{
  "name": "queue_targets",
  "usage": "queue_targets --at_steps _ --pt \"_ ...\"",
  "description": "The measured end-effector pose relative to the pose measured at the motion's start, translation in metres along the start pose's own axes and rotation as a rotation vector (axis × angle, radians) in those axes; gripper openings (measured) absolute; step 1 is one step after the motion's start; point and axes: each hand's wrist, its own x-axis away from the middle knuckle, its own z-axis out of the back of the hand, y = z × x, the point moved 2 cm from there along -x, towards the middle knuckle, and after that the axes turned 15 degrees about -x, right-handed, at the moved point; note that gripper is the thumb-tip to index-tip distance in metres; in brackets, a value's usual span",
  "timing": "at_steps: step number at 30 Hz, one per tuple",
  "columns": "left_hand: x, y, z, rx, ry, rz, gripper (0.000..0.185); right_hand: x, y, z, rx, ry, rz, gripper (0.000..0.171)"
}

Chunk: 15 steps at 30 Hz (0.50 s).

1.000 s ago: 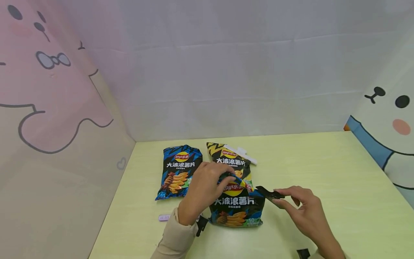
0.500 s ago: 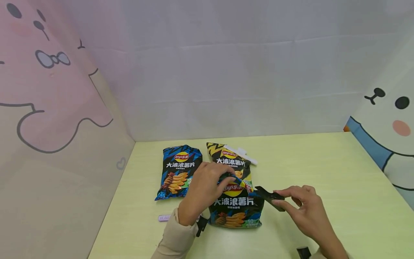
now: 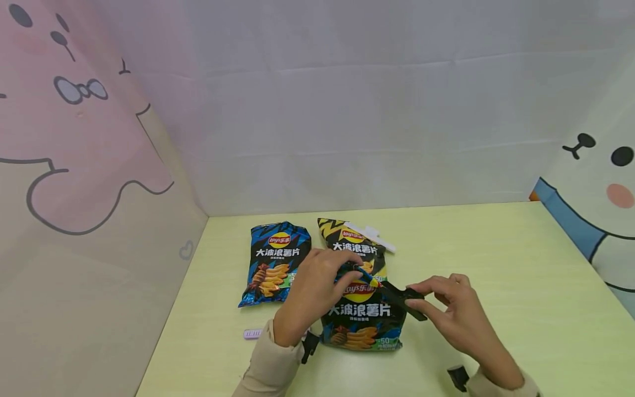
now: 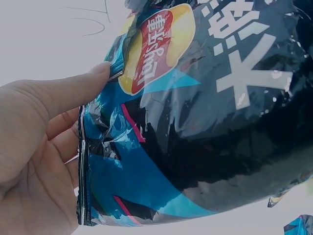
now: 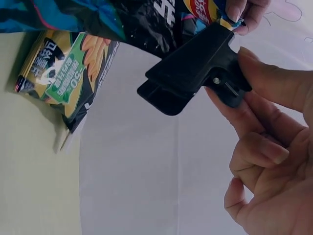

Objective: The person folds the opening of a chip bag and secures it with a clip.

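Note:
A black and blue chip bag [image 3: 364, 317] stands on the yellow-green table [image 3: 496, 259], and its scrunched top is gripped by my left hand [image 3: 347, 268]. Up close, the left wrist view shows the thumb and palm of that hand [image 4: 44, 147] curled round the bag's crinkled edge [image 4: 98, 147]. My right hand [image 3: 419, 295] pinches the handles of a black clip [image 3: 403, 298], which sits right beside the bag's gathered top. In the right wrist view the clip [image 5: 190, 71] is held just under the bag [image 5: 132, 19], with my right fingers [image 5: 264, 98] on its handles.
Two more chip bags lie behind: a blue one [image 3: 275, 262] to the left, and a yellow and black one [image 3: 354, 245] with a white clip [image 3: 369, 234] at its top. A small pale strip [image 3: 252, 333] lies near my left sleeve. Printed panels wall the table in.
My right hand has carried the black clip leftward, from beside the bag's right corner up to its gathered top. The left hand has kept its grip in place.

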Motion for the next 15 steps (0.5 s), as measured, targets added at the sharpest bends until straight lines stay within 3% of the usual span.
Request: queue_targets --at_steps 8,15 --pt "0.0 0.0 0.0 0.05 0.008 -0.016 0.012 -0.007 -0.006 -0.009 -0.037 0.006 -0.008 0.026" --pt "0.001 -0.001 0.0 0.182 0.018 -0.037 0.016 -0.016 -0.01 -0.013 -0.053 -0.018 0.001 0.024"
